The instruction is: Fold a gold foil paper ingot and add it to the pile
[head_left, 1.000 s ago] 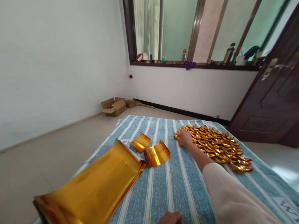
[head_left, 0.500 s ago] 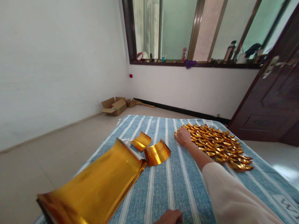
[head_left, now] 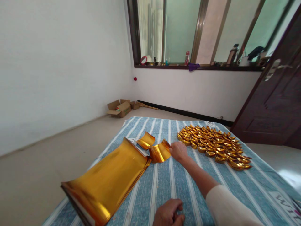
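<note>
My right hand (head_left: 178, 151) reaches across the blue striped cloth (head_left: 178, 185), its fingers closed on the right edge of a small curled gold foil sheet (head_left: 160, 153). A second small curled gold sheet (head_left: 145, 140) lies just behind it. A thick stack of large gold foil sheets (head_left: 110, 182) rests at the left, with its near end hanging past the cloth's edge. Several folded gold paper ingots (head_left: 211, 144) are spread in rows at the right, apart from the hand. My left hand (head_left: 168, 214) rests on the cloth at the bottom edge with its fingers curled and nothing visible in them.
Open cardboard boxes (head_left: 119, 108) sit on the floor in the far corner. A dark wooden door (head_left: 277, 103) stands at the right. Bottles and small items line the window sill (head_left: 188, 65). Bare pale floor (head_left: 47, 157) lies left of the cloth.
My right hand left the near corner of the ingot rows and moved left to the small curled gold sheet. My left hand came further into view at the bottom.
</note>
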A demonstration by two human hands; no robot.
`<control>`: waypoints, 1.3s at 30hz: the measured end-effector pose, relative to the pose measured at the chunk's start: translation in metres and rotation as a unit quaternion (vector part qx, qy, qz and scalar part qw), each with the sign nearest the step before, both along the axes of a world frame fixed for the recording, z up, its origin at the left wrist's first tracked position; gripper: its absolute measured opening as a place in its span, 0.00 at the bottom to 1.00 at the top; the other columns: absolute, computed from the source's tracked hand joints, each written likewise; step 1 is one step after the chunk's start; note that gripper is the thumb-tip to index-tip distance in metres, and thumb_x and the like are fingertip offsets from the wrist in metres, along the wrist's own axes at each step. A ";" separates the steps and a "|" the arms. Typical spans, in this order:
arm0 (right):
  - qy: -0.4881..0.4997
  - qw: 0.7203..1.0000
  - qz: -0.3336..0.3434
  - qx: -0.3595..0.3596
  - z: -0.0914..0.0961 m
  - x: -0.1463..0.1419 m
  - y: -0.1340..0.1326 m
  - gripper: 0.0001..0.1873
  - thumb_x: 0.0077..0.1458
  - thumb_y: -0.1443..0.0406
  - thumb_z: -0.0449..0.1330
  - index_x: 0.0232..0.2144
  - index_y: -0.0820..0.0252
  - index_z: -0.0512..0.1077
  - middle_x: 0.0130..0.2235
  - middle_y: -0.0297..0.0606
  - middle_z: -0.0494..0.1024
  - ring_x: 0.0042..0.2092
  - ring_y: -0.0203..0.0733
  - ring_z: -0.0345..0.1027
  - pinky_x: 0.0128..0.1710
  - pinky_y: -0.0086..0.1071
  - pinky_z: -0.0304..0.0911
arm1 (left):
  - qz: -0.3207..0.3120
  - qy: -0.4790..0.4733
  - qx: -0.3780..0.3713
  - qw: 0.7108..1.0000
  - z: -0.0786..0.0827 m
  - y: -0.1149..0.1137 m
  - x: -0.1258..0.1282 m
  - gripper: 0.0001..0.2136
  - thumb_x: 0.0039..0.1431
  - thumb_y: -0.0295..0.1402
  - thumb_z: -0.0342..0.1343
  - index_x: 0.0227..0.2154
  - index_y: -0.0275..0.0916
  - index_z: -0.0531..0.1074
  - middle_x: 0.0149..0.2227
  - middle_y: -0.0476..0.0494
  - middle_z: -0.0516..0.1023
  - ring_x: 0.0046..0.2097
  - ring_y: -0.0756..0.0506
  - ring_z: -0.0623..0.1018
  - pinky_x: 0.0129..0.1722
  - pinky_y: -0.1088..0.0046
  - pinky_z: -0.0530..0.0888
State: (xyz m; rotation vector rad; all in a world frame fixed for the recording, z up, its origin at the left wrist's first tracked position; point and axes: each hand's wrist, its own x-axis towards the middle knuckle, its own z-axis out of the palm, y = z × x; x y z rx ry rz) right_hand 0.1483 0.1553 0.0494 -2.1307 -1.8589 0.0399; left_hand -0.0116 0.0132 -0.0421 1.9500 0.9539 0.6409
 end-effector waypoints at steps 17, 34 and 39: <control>0.211 0.975 -0.072 -0.022 -0.034 0.054 -0.177 0.13 0.48 0.64 0.57 0.17 0.61 0.75 0.19 0.34 0.74 0.24 0.36 0.67 0.23 0.26 0.52 | 0.255 -0.052 -0.071 0.963 0.054 0.015 -0.011 0.16 0.51 0.46 0.55 0.34 0.37 0.70 0.29 0.43 0.77 0.31 0.42 0.78 0.30 0.69 0.72; 0.175 0.979 -0.096 -0.051 -0.030 0.042 -0.164 0.09 0.47 0.68 0.58 0.22 0.58 0.78 0.27 0.41 0.81 0.33 0.45 0.74 0.27 0.30 0.54 | 0.128 0.041 -0.115 0.984 0.063 0.024 -0.002 0.05 0.46 0.31 0.55 0.20 0.37 0.69 0.17 0.53 0.70 0.22 0.48 0.71 0.23 0.75 0.63; 0.258 0.963 -0.068 -0.042 -0.039 0.055 -0.170 0.09 0.44 0.70 0.57 0.17 0.60 0.75 0.18 0.31 0.72 0.25 0.35 0.66 0.22 0.25 0.49 | 0.106 0.027 -0.188 0.976 0.068 0.024 -0.004 0.08 0.43 0.35 0.58 0.17 0.37 0.68 0.12 0.55 0.66 0.16 0.52 0.65 0.18 0.77 0.58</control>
